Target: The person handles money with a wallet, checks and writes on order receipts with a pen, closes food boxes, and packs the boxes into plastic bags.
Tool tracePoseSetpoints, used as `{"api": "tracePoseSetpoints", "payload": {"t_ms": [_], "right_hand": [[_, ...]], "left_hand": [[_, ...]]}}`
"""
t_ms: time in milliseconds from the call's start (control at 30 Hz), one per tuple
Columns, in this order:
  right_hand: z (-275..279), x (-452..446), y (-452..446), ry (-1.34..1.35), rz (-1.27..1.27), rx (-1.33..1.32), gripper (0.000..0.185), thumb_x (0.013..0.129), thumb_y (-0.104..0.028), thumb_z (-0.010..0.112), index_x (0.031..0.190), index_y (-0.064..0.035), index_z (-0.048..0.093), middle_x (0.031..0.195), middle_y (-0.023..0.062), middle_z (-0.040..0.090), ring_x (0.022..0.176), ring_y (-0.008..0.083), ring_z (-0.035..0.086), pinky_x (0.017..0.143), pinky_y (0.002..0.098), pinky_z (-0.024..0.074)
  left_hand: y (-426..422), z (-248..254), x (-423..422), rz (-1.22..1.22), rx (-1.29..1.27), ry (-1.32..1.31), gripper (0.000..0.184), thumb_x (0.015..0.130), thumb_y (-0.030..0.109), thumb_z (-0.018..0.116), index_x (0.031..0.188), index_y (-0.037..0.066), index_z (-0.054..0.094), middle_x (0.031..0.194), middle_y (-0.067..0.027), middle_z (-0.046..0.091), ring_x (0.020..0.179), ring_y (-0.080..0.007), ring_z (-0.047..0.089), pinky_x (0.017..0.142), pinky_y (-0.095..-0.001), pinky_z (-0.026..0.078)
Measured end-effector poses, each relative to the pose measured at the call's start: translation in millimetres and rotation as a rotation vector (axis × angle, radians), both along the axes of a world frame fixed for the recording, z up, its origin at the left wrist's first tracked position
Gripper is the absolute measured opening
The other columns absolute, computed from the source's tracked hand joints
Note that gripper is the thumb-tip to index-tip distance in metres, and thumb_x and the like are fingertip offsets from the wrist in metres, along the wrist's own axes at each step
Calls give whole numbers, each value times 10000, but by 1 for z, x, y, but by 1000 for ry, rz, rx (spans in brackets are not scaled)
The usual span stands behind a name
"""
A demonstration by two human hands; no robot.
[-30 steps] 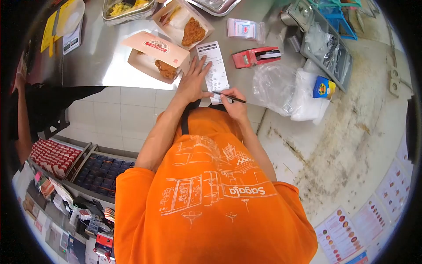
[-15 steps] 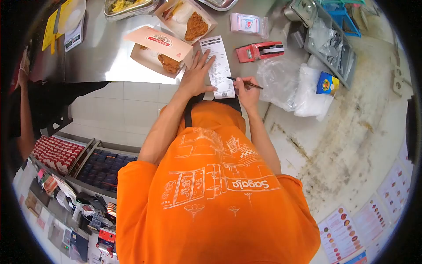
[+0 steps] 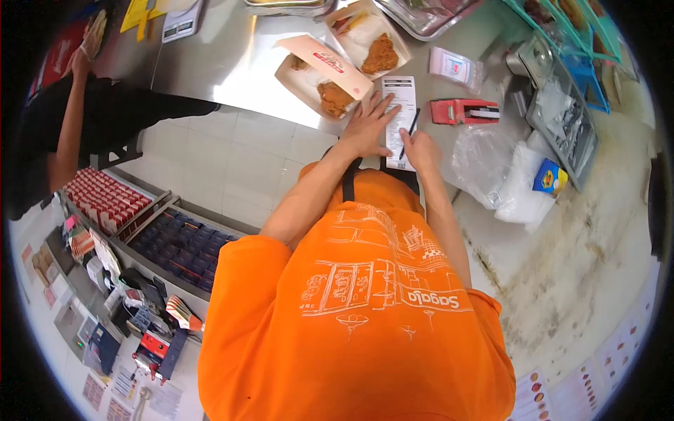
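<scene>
A printed receipt (image 3: 400, 95) lies on the steel counter near its front edge. My left hand (image 3: 366, 128) rests flat with spread fingers on the receipt's left side, its fingertips close to a food box (image 3: 302, 81). That box has its lid partly raised over a piece of fried chicken (image 3: 334, 98). In my right hand (image 3: 423, 149) is a dark pen (image 3: 413, 126), held over the receipt's right side with its upper end pointing away from me. Behind the first box, an open box (image 3: 404, 59) holds another fried chicken piece (image 3: 380, 54).
Right of the receipt sit a red tape dispenser (image 3: 449, 111), a packet (image 3: 453, 68), plastic bags (image 3: 484, 161) and a grey tray (image 3: 565, 112). A scale (image 3: 181, 24) stands at the back left. A co-worker's arm (image 3: 70, 119) reaches in at far left.
The view has turned, shifting the counter items rightward. The pen has swung from lying nearly sideways to steeper, pointing along the receipt. My left hand remains on the paper.
</scene>
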State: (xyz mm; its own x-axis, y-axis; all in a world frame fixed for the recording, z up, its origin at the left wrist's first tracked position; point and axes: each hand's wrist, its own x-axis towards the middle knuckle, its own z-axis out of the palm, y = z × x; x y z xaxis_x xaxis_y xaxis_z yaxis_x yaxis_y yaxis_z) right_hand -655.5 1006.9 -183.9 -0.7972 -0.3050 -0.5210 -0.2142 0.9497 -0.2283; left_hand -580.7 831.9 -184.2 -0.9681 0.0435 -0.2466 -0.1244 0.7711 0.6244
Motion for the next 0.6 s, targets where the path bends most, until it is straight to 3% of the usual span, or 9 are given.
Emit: {"api": "tracePoseSetpoints", "payload": {"t_ms": [33,133,267,533,600], "right_hand": [[0,-3,0,-5,21,-20,543,956,-513,528,782,-21,677,780,222,678,777,412,669,683,507,504],[-5,-5,7,-23,55,-100,506,943,-484,560,746,-30,665,745,208,670,743,406,663,664,501,502],[-14,-4,21,32,74,-198,479,938,-454,581,712,-36,641,703,192,659,701,401,654,643,499,496],[-9,1,20,81,65,-204,396,939,-386,579,739,-51,646,705,185,666,693,406,662,634,510,507],[-9,5,18,103,55,-233,360,926,-349,582,760,-39,659,712,205,668,689,416,663,637,520,514]], "left_hand": [[-1,-5,0,10,22,60,1152,586,403,896,1548,215,291,1649,-65,133,1516,-355,83,1158,-606,274],[-1,0,1,26,34,-18,1119,594,373,894,1536,192,317,1638,-69,173,1517,-328,104,1217,-521,173],[1,-10,3,46,50,43,1097,612,352,883,1541,212,316,1648,-55,145,1517,-347,89,1174,-566,268],[0,13,-2,44,30,-54,1067,627,335,885,1531,207,334,1649,-47,142,1517,-338,96,1168,-582,270],[1,11,-1,51,53,-56,1069,627,339,882,1533,206,330,1646,-48,153,1519,-325,95,1194,-553,221]]}}
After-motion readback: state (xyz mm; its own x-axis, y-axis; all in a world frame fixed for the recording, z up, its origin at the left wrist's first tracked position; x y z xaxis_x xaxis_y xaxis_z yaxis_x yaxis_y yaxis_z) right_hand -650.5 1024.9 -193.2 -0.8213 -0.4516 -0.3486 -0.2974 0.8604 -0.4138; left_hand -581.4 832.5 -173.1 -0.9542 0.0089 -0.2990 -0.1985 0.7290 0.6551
